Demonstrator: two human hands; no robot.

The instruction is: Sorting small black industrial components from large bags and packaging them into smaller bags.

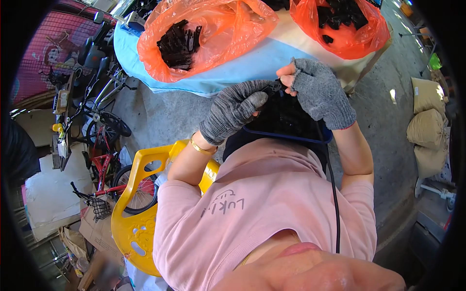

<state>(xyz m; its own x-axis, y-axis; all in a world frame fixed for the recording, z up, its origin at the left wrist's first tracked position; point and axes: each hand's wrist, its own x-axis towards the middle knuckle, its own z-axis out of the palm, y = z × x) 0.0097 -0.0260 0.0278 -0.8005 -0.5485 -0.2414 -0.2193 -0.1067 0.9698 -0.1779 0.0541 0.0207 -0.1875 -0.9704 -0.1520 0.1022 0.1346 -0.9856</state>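
Observation:
Both my hands wear grey knitted gloves with bare fingertips. My left hand (235,111) is closed around a small black piece (274,87), with the thumb pressed along it. From the other side my right hand (318,92) pinches at the end of the same piece; its exact shape is too small to tell. Below my hands, at my lap, a tray with a dark blue rim (286,136) holds a dark heap of black pieces. Beyond them, an orange plastic bag (228,29) with black strip-like pieces (179,46) lies open on the table.
A second orange bag (347,46) of black pieces is at the table's right. Light blue cloth covers the table (204,87). A black cable (333,189) runs down my front. A yellow plastic chair (138,218) and bicycles (102,165) stand left; sacks (427,128) lie right.

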